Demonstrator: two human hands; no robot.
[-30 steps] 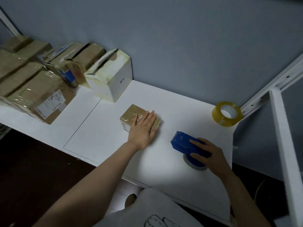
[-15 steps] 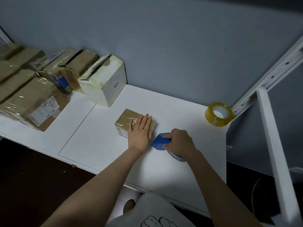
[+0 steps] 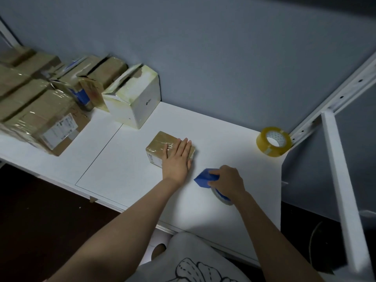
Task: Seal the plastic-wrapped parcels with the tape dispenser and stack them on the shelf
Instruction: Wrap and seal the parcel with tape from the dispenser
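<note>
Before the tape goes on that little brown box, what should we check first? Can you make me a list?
1. Is the small parcel held steady? The left hand lies flat on its top: ok.
2. Is the tape dispenser in hand? The right hand grips it: ok.
3. Does the dispenser touch the parcel? They are apart: not ok.
4. Is the tape end ready to stick? It is hidden: cannot tell.
5. Is the spare tape roll out of the way? It sits at the far right corner of the shelf: ok.
</note>
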